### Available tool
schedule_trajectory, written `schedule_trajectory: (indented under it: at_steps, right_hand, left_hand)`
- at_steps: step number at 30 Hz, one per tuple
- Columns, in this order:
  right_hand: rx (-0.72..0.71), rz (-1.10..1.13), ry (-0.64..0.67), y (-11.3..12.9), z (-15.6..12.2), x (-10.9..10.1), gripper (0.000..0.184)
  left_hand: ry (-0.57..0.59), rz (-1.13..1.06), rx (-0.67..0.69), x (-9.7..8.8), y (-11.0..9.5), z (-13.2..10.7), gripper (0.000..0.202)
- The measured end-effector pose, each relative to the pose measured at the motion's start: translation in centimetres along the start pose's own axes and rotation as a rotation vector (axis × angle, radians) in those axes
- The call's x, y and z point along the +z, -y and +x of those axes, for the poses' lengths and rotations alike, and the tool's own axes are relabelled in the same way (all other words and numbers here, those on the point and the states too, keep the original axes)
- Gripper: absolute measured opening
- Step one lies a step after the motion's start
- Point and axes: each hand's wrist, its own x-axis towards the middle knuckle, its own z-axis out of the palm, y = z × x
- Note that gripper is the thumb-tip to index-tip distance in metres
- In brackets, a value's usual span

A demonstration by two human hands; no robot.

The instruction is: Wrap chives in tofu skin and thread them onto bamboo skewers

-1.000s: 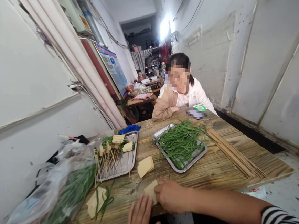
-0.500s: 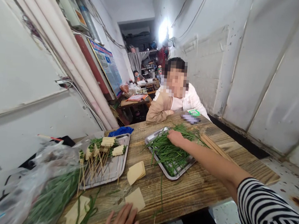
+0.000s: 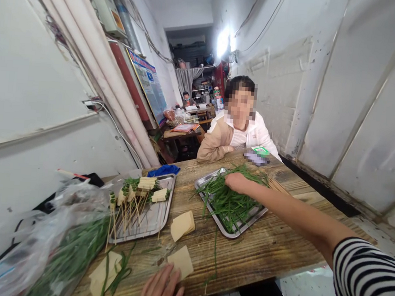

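My right hand (image 3: pixel 237 183) reaches into a metal tray (image 3: pixel 233 235) heaped with cut chives (image 3: pixel 230 210). Its fingers are curled into the chives, with the tips partly hidden. Flat on the table near the front edge, my left hand (image 3: pixel 162 287) has its fingers stretched out, touching the edge of a square tofu sheet (image 3: pixel 181 261). Just beyond lies a small stack of tofu sheets (image 3: pixel 182 225). A second metal tray (image 3: pixel 160 215) on the left holds several skewered tofu rolls (image 3: pixel 147 183) filled with greens.
A plastic bag of greens (image 3: pixel 73 252) lies at the left, beside a loose sheet (image 3: pixel 102 277) with chive strands. Wooden skewers (image 3: pixel 278 185) lie behind my right forearm. A person (image 3: pixel 236 133) sits across the table; a blue cloth (image 3: pixel 164 170) lies at the far left edge.
The view has shifted slightly, moving the scene a little to the right. My right hand stays in the chives, and my left hand stays by the tofu sheet.
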Motion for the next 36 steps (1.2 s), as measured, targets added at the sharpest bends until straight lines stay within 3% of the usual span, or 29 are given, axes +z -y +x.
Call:
schedule_trajectory:
  at_steps: [8, 12, 14, 18, 21, 23, 25, 28, 32, 36]
  right_hand:
    - [-0.060, -0.001, -0.072, 0.3, -1.8, -1.2, 0.028]
    - [-0.196, -0.012, -0.124, 2.3, -3.2, -1.6, 0.023]
    - [-0.316, -0.056, -0.172, 3.5, -3.9, -1.4, 0.020]
    - [-0.485, -0.133, -0.256, 5.2, -5.0, -0.4, 0.020]
    - [-0.512, -0.131, -0.253, 5.7, -5.4, 0.2, 0.020]
    - [-0.502, -0.111, -0.241, 5.9, -5.5, 0.5, 0.020]
    - [-0.477, -0.081, -0.229, 5.8, -5.5, 1.0, 0.020]
    - [-0.398, -0.033, -0.169, 4.6, -5.2, 1.9, 0.021]
    - [-0.167, 0.004, -0.051, 0.4, -5.2, 2.8, 0.018]
    - [-0.027, 0.017, -0.069, -2.4, -6.1, 1.1, 0.022]
  left_hand:
    - [0.025, -0.202, -0.066, -0.6, -2.8, 3.6, 0.038]
    - [-0.016, -0.219, -0.254, 0.5, -3.2, 7.9, 0.034]
    - [-0.018, -0.243, -0.281, 1.5, -3.3, 10.7, 0.035]
    - [0.139, -0.206, -0.297, 3.7, -4.2, 16.3, 0.043]
    - [0.429, -0.158, -0.280, 4.8, -5.7, 19.3, 0.040]
    - [0.612, -0.137, -0.344, 5.3, -6.6, 20.6, 0.036]
    - [0.708, -0.137, -0.388, 5.7, -7.1, 21.3, 0.036]
    - [0.772, -0.180, -0.360, 6.2, -6.6, 21.9, 0.030]
    - [0.803, -0.238, -0.330, 5.7, -4.2, 22.1, 0.030]
    - [0.802, -0.300, -0.296, 4.5, -2.2, 21.9, 0.032]
